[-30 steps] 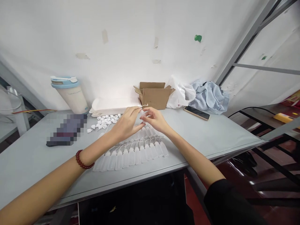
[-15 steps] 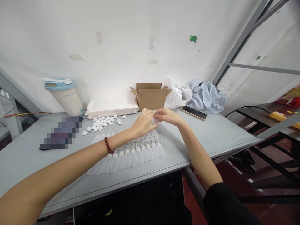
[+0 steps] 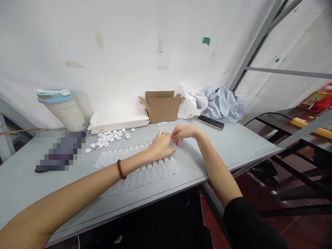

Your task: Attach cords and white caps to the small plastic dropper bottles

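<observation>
My left hand [image 3: 161,146], with dark red beads at the wrist, is closed around a small translucent plastic bottle [image 3: 172,144] at the right end of the rows. Fingers pinched, my right hand [image 3: 184,132] meets it at that bottle's upper end; the fingertips hide the exact grip. Similar bottles with thin, curved white tubes lie side by side in two rows, a back row [image 3: 102,159] and a front row [image 3: 137,178]. My left hand and forearm cover parts of both. Behind the rows, to the left, lies a heap of small white caps [image 3: 106,138].
A single small translucent piece [image 3: 162,123] lies before an open cardboard box [image 3: 163,110]. Along the wall stand a tumbler [image 3: 66,110], a white paper stack [image 3: 119,121], a white plastic bag [image 3: 190,103] and blue cloth [image 3: 221,103]. A phone [image 3: 210,122] lies at right.
Both hands have come down and nearer, from in front of the box to the right end of the back row. The small piece before the box now shows. The view has shifted slightly.
</observation>
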A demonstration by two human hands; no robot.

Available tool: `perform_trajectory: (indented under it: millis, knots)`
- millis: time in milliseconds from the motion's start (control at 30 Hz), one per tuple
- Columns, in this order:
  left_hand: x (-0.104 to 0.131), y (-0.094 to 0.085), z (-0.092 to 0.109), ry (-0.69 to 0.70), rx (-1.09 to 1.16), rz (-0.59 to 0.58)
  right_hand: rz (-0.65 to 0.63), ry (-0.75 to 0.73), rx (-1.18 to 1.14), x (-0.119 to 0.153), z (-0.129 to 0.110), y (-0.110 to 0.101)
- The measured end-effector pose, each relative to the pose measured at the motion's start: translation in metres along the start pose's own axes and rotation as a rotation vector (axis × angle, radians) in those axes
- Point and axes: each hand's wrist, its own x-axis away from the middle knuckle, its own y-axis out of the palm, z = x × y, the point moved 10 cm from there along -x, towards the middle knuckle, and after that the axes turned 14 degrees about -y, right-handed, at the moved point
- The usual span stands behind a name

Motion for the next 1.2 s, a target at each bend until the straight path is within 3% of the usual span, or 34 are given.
perform_trajectory:
  millis: [367, 533, 700, 833, 1000, 1133, 1200]
  knots:
    - [0.003, 0.002, -0.006, -0.025, -0.048, -0.016, -0.023, 0.006, -0.014, -0.001, 0.0, 0.005]
    - [0.007, -0.009, -0.012, -0.07, 0.018, -0.01, -0.016, 0.011, -0.006, 0.002, -0.001, 0.002]
    - [0.011, -0.033, -0.032, -0.142, 0.059, 0.059, 0.044, 0.058, -0.006, 0.008, 0.001, -0.006]
    - [0.017, -0.061, -0.064, -0.205, 0.006, 0.145, 0.239, 0.067, 0.121, 0.007, -0.002, -0.024]
    - [0.027, -0.104, -0.132, -0.301, -0.141, 0.269, 0.58, -0.106, 0.394, -0.005, -0.024, -0.046]
    - [0.029, -0.124, -0.189, -0.451, -0.261, 0.29, 0.613, -0.243, 0.575, -0.028, -0.041, -0.045]
    - [0.026, -0.125, -0.201, -0.467, -0.264, 0.276, 0.54, -0.231, 0.726, -0.043, -0.044, -0.043]
